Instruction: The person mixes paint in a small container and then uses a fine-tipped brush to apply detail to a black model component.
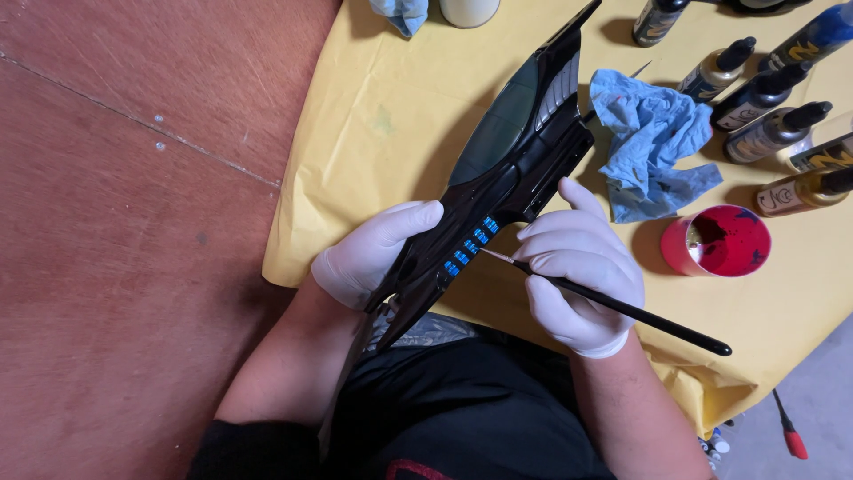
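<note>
A long glossy black model craft (515, 151) with a row of small blue rectangles (471, 244) on its side lies tilted over a yellow table cover (382, 116). My left hand (369, 249), in a white glove, grips its lower end from the left. My right hand (582, 267), also gloved, holds a thin black paintbrush (640, 316). The brush tip touches the model just right of the blue rectangles.
A crumpled blue cloth (649, 142) lies right of the model. A red cup (720, 240) with dark paint stands beside it. Several dropper paint bottles (773, 133) lie at the far right. Brown table surface (133, 222) spreads to the left. A red-handled tool (791, 436) lies on the floor.
</note>
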